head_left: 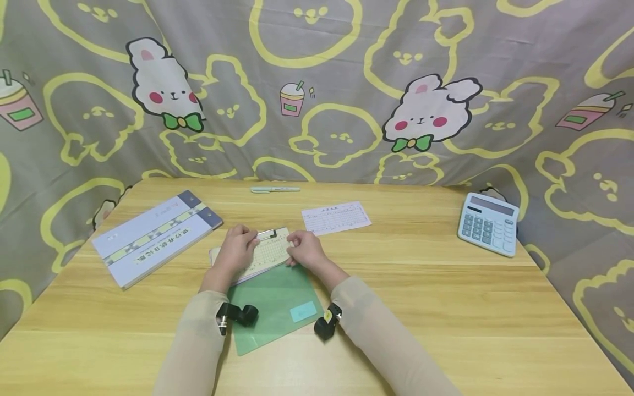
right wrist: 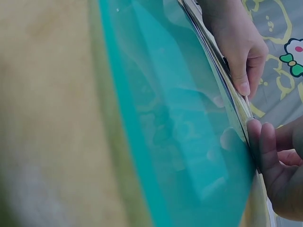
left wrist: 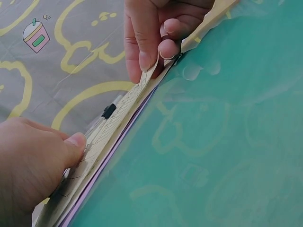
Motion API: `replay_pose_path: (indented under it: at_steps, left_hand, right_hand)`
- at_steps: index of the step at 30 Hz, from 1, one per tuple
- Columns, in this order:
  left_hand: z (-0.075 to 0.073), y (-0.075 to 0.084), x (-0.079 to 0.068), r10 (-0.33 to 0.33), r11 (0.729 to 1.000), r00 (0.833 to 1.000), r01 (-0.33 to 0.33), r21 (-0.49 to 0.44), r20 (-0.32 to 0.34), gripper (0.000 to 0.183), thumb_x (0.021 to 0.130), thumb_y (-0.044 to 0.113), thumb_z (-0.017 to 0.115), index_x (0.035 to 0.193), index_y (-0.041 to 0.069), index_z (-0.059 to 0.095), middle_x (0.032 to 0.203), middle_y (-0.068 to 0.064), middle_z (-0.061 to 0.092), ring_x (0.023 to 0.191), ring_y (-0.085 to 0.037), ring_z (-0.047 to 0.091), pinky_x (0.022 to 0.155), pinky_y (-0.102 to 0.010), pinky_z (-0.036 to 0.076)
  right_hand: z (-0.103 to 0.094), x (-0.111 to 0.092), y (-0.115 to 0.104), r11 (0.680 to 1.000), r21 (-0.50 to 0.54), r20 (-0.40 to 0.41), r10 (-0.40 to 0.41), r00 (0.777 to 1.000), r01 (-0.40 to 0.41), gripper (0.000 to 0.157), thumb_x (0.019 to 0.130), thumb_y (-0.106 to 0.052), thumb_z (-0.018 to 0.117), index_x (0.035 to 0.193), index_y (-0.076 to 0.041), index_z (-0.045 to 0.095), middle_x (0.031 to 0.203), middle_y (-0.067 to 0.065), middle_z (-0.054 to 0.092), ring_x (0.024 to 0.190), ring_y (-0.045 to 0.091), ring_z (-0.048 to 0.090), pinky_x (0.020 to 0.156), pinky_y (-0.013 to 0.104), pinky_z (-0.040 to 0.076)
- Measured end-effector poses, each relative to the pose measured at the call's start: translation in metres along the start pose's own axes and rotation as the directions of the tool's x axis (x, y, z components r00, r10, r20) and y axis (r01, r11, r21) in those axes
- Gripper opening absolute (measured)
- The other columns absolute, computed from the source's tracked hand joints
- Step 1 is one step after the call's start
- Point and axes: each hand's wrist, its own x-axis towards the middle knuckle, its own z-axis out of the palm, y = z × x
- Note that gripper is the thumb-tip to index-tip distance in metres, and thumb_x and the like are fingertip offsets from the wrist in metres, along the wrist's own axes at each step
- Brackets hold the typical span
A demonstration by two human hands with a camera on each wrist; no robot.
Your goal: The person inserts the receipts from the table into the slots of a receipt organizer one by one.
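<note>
A stack of cream printed paper slips [head_left: 267, 254] lies over the top part of a green translucent folder [head_left: 267, 308], a purple-edged sheet showing beneath. A black binder clip [left wrist: 109, 111] with silver handles sits on the stack's far edge. My left hand [head_left: 236, 247] grips the left part of the stack, thumb on top near the clip. At the stack's right end, my right hand [head_left: 308, 250] pinches the slips' edge between thumb and fingers. In the left wrist view the top slip bends up slightly at those fingers. The left hand's other fingers are mostly hidden behind the slips.
A white printed slip [head_left: 337, 218] lies beyond the right hand. Further back is a light green pen [head_left: 275, 189]. At left rests a blue-grey ledger binder [head_left: 148, 242]; at far right, a light blue calculator [head_left: 488, 224]. A patterned curtain [head_left: 342, 82] hangs behind the table.
</note>
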Motion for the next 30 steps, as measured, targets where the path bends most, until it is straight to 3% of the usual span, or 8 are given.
replay_pose_path:
  at_steps: [8,19,30]
  left_hand:
    - [0.000,0.001,0.000,0.003,1.000,1.000,-0.003,-0.010,-0.004,0.032,0.087,0.014,0.050,0.113,-0.004,0.053,0.103,-0.018,0.046,0.095,-0.031,0.038,0.081,-0.043,0.036]
    - [0.000,-0.002,-0.002,-0.041,0.997,0.999,0.042,-0.067,0.013,0.035,0.088,0.017,0.050,0.116,-0.004,0.051,0.107,-0.018,0.045,0.101,-0.032,0.037,0.085,-0.045,0.034]
    - [0.000,-0.003,-0.001,-0.079,0.988,0.997,0.081,-0.131,0.019,0.036,0.087,0.018,0.051,0.115,-0.004,0.052,0.107,-0.019,0.045,0.101,-0.033,0.036,0.084,-0.045,0.033]
  right_hand:
    - [-0.002,0.000,0.000,1.000,0.005,0.005,-0.002,1.000,0.002,0.030,0.075,0.010,0.055,0.105,0.008,0.052,0.071,0.012,0.050,0.047,0.018,0.057,0.048,0.027,0.049]
    - [-0.012,-0.003,0.004,0.998,0.058,0.064,0.008,0.998,-0.011,0.031,0.076,0.009,0.055,0.107,0.007,0.051,0.078,0.013,0.055,0.056,0.020,0.060,0.053,0.027,0.050]
    - [-0.053,-0.003,-0.002,0.994,-0.079,0.060,-0.066,0.996,0.071,0.032,0.078,-0.001,0.057,0.110,0.004,0.052,0.079,0.011,0.056,0.066,0.024,0.058,0.056,0.030,0.049]
